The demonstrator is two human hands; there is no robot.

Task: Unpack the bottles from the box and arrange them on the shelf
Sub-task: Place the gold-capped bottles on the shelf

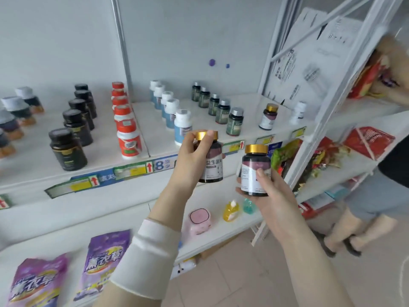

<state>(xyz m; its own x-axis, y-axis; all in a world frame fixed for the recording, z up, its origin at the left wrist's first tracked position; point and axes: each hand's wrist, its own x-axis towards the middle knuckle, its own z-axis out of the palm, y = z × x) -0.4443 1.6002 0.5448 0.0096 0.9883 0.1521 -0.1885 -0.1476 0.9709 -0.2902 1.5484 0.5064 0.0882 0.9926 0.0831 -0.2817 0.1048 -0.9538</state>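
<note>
My left hand [191,157] grips a dark gold-capped bottle [213,165] by its cap and side, held upright in front of the white shelf [155,131]. My right hand [269,193] holds a second dark gold-capped bottle [254,171] from below, slightly lower and to the right. One matching gold-capped bottle [268,116] stands on the shelf at the right. The box is not in view.
Rows of bottles stand on the shelf: black [76,125], red-capped [126,127], white-capped blue [174,114], silver-capped green [223,111], one white [298,111]. Purple pouches [106,258] lie on the lower shelf. A person [376,196] stands at the right rack.
</note>
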